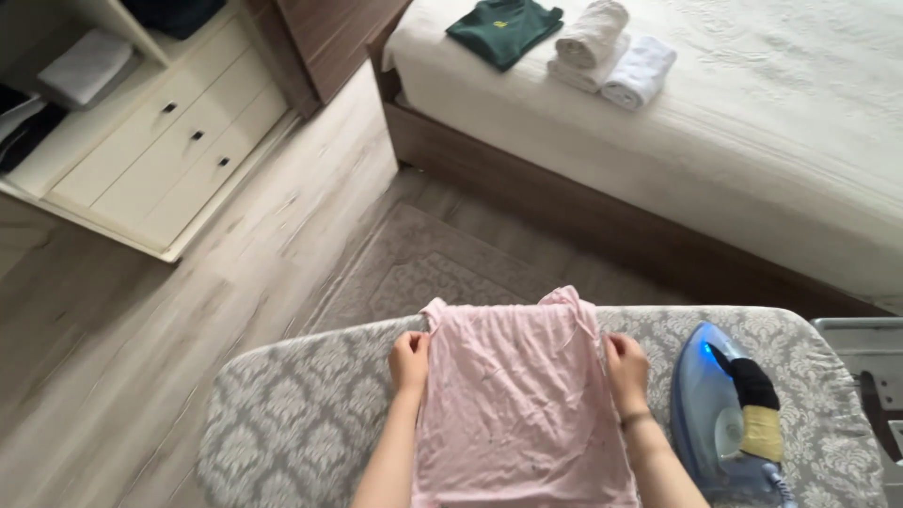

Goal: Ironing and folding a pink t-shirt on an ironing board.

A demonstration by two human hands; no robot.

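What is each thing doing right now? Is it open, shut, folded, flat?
Pink top: spread flat, wrinkled.
Left hand: gripping the top's edge.
Right hand: gripping the other edge.
Iron: lying flat on the board, blue light on.
Drawers: shut.
Green shirt: folded.
Towels: rolled.

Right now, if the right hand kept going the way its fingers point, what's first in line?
The right hand points away from the person, along the pink top. Past its fingertips comes bare ironing board cover, then the far edge. The iron sits off to its right, likely out of line.
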